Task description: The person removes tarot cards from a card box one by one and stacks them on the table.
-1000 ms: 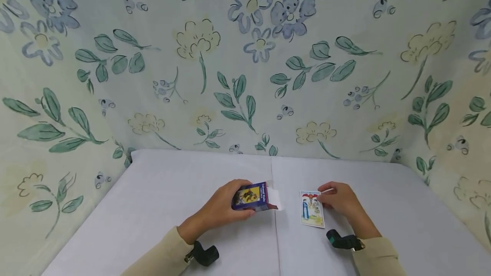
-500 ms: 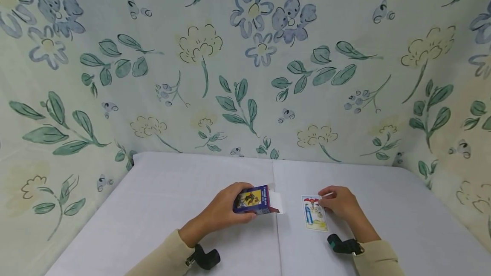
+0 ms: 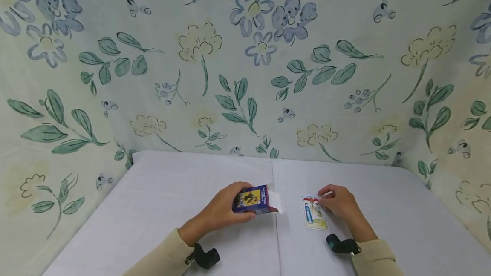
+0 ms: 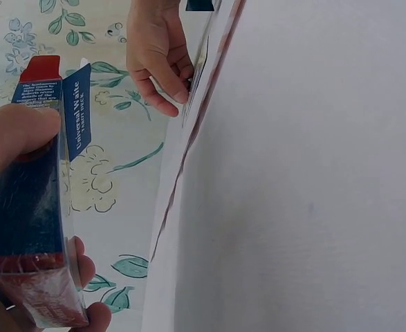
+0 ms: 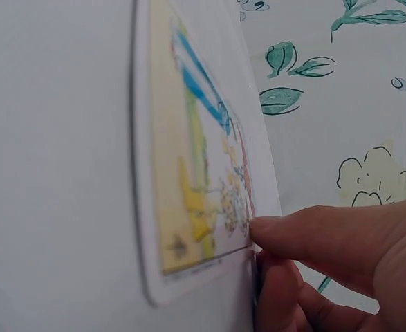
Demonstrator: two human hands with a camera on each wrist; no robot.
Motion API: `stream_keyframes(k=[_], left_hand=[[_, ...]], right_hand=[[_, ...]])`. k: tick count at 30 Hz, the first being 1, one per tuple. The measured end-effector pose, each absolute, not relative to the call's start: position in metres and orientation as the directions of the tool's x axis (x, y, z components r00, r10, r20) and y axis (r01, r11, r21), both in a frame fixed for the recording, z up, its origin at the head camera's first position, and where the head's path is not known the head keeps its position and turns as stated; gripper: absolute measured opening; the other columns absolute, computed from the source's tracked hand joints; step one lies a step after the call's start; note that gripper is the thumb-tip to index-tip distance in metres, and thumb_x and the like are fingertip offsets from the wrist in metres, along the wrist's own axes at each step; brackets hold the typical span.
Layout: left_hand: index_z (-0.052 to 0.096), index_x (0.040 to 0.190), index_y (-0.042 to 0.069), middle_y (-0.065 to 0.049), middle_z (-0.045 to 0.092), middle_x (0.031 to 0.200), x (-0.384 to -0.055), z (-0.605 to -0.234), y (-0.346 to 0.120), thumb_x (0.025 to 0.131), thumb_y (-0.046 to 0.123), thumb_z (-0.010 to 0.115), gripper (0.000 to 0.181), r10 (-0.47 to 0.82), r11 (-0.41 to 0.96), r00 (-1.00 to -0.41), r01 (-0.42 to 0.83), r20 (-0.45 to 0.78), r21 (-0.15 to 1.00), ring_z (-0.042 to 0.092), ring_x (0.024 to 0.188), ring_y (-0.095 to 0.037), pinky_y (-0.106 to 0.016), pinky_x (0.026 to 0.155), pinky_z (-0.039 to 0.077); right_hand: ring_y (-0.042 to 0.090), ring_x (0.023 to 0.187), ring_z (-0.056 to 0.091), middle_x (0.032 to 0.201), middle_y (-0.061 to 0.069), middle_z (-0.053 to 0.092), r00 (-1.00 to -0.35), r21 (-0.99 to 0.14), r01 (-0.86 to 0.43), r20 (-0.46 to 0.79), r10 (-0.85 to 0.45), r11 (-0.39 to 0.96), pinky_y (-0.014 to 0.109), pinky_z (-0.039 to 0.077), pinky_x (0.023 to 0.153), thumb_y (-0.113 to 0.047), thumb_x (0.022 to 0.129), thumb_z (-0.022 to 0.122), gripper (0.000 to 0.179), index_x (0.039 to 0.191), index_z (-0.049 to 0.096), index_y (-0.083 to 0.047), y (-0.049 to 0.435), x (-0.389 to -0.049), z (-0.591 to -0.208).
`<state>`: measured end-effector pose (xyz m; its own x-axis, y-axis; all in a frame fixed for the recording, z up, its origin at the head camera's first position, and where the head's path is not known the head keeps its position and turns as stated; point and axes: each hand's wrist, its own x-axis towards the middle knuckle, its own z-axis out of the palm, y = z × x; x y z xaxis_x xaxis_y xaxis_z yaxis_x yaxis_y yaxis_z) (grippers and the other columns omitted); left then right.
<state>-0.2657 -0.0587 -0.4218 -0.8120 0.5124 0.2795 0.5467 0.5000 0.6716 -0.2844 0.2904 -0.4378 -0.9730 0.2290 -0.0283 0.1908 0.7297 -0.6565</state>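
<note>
A dark blue tarot card box (image 3: 250, 200) is gripped in my left hand (image 3: 219, 210), tilted above the table, its open end toward the right. White flaps (image 3: 275, 202) stick out at that end. The left wrist view shows the thumb across the box (image 4: 26, 200) and fingertips round its far side. On the right, an illustrated tarot card (image 3: 315, 217) is face up at the tabletop. My right hand (image 3: 339, 201) pinches its right edge near the top; up close, the thumb lies on the card's edge (image 5: 196, 180) with the other fingers curled beneath it.
White cloth covers the table (image 3: 172, 191), with a crease (image 3: 277, 242) running front to back between the hands. A floral curtain (image 3: 245, 97) encloses the back and both sides. Black wrist cameras (image 3: 207, 257) sit below the sleeves.
The head view has shifted slightly. The card's tilt has changed a little, and it now looks flatter on the cloth under my right hand. My left hand keeps the box in the same place.
</note>
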Motion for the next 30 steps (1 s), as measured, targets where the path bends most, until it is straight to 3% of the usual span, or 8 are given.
stream_keyframes(k=[15,30], left_hand=[[0.048,0.137,0.016,0.006,0.055,0.124,-0.266,-0.423,-0.058,0.078,0.054,0.074,0.075,0.512,0.498,-0.807,0.558,0.294,0.664,0.052,0.101,-0.009,-0.03,0.087,0.048],[0.046,0.138,0.016,0.005,0.054,0.127,-0.264,-0.422,-0.057,0.078,0.05,0.075,0.076,0.501,0.511,-0.818,0.543,0.283,0.666,0.052,0.104,-0.009,-0.031,0.09,0.048]], right_hand=[[0.027,0.085,0.057,0.093,0.012,0.066,-0.975,-0.645,0.192,-0.042,0.216,0.739,0.038,0.054,0.076,-0.007,0.084,0.069,0.015,0.097,0.073,-0.003,0.291,-0.284,-0.438],[0.023,0.079,0.058,0.094,0.011,0.065,-0.985,-0.691,0.137,-0.017,0.173,0.71,0.029,0.055,0.068,-0.008,0.085,0.067,0.019,0.103,0.071,-0.005,0.286,-0.279,-0.428]])
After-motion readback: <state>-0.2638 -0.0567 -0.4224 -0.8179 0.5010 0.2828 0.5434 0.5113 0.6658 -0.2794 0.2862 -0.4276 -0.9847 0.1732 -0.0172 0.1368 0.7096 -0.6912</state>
